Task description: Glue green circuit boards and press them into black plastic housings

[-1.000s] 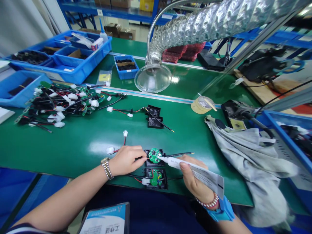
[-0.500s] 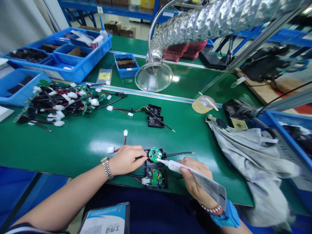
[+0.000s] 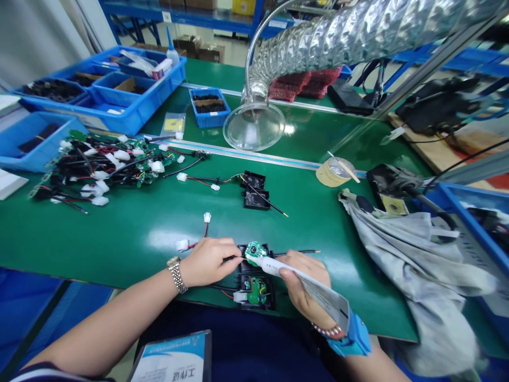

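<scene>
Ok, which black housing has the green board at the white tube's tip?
The upper housing of the near pair: its round board meets the tip of the tube. The lower housing's board sits apart; the far housings show none.

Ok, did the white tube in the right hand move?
Yes, it moved left. Its tip of the white tube in the right hand was right of the lower black case's middle; now it's left of it.

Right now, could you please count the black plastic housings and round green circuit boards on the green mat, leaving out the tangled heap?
Black plastic housings: 4
Round green circuit boards: 2
Total: 6
</scene>
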Motion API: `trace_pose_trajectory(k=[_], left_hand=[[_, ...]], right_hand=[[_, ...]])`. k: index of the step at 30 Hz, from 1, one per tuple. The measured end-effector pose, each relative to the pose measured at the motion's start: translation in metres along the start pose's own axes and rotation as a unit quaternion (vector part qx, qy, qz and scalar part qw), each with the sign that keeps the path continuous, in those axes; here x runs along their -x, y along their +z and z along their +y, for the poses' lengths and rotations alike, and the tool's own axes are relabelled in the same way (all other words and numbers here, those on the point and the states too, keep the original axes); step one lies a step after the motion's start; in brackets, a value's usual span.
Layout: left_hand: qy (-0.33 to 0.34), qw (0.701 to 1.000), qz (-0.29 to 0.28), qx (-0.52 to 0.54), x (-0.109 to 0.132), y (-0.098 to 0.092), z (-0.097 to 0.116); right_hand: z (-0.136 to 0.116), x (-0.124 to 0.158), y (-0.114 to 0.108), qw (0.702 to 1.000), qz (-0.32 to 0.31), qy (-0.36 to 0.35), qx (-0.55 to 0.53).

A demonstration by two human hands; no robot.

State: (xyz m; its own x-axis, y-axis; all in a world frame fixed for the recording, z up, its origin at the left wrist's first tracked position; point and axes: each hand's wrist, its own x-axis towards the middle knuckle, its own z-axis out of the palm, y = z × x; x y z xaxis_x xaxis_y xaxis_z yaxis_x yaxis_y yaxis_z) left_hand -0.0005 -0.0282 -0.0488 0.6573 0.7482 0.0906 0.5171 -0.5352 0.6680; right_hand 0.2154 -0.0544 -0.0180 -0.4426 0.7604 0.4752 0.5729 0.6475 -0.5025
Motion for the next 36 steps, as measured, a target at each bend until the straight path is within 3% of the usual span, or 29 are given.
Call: trace_pose_trajectory(k=[5, 7, 9, 11, 13, 15, 16, 18, 23, 25, 28, 31, 32, 33, 34, 36], left_hand=[[0.001, 1.0, 0.0, -0.001, 0.0, -0.001, 0.002], [0.0, 1.0, 0.004, 0.0, 0.0, -0.001, 0.002], [-0.003, 1.0, 0.008, 0.004, 0.001, -0.001, 0.003], [-0.004, 1.0, 0.007, 0.009, 0.001, -0.001, 0.002], [-0.005, 1.0, 0.001, 0.007, 0.002, 0.0, 0.001], [-0.005, 1.0, -0.005, 0.005, 0.001, 0.0, 0.0], [-0.005, 1.0, -0.005, 0.006, 0.001, 0.0, 0.0], [-0.01, 1.0, -0.006, 0.011, 0.001, 0.0, -0.001], [-0.015, 1.0, -0.003, 0.018, 0.001, 0.0, -0.001], [-0.012, 1.0, -0.002, 0.024, 0.0, 0.0, -0.001], [-0.008, 0.999, -0.002, 0.031, 0.0, -0.001, -0.001], [-0.007, 0.999, -0.007, 0.034, -0.001, -0.002, -0.001], [-0.007, 0.999, -0.008, 0.034, -0.001, -0.002, 0.0], [-0.007, 0.999, -0.009, 0.037, -0.001, -0.002, 0.0], [-0.008, 0.999, -0.009, 0.041, -0.001, -0.002, 0.0], [-0.012, 0.999, -0.008, 0.053, -0.001, -0.003, 0.001]], right_hand=[[-0.004, 0.0, -0.006, 1.0, -0.013, -0.006, -0.009], [-0.004, 0.002, -0.007, 0.997, 0.002, 0.052, -0.05], [0.001, 0.002, -0.006, 0.977, 0.049, 0.169, -0.124], [0.016, -0.005, -0.007, 0.917, 0.123, 0.3, -0.232], [0.04, -0.018, -0.012, 0.814, 0.215, 0.403, -0.358], [0.07, -0.038, -0.024, 0.709, 0.305, 0.457, -0.443], [0.085, -0.049, -0.031, 0.684, 0.33, 0.464, -0.456], [0.116, -0.072, -0.046, 0.667, 0.356, 0.464, -0.461], [0.17, -0.113, -0.066, 0.674, 0.355, 0.467, -0.449], [0.171, -0.117, -0.068, 0.688, 0.316, 0.477, -0.446], [0.144, -0.102, -0.065, 0.715, 0.216, 0.487, -0.453], [0.095, -0.065, -0.055, 0.793, 0.051, 0.425, -0.433], [0.081, -0.051, -0.049, 0.869, -0.074, 0.325, -0.366], [0.068, -0.037, -0.043, 0.92, -0.146, 0.232, -0.282], [0.06, -0.024, -0.036, 0.948, -0.188, 0.164, -0.198], [0.052, -0.006, -0.022, 0.971, -0.214, 0.088, -0.06]])
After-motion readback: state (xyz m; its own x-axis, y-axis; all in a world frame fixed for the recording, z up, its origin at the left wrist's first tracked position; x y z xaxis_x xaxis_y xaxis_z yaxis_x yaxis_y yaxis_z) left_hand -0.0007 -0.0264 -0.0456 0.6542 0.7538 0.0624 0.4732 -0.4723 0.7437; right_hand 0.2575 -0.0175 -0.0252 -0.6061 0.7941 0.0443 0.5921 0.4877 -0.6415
